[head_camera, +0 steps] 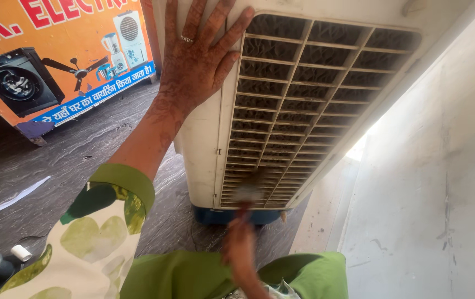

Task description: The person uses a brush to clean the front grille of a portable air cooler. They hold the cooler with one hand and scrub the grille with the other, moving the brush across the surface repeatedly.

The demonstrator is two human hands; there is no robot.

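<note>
Cleaning seems underway: the left hand (196,58) lies open, bracing the white plastic air cooler (207,144) beside its dusty slatted grille (298,105), while the blurred right hand (241,243), grip unclear, works the grille's bottom edge, probably needing upward strokes.

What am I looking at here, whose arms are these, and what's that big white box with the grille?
This is one picture from a camera worn on a person's head, looking down at their own arms. The left hand lies flat, fingers spread, against the side of a white air cooler standing on a dark floor. The cooler's slatted grille looks dusty. The right hand is blurred from motion, near the bottom of the grille, with something blurred at its tip; I cannot tell what. Behind stands an orange signboard with appliance pictures. A pale wall is on the right.
</note>
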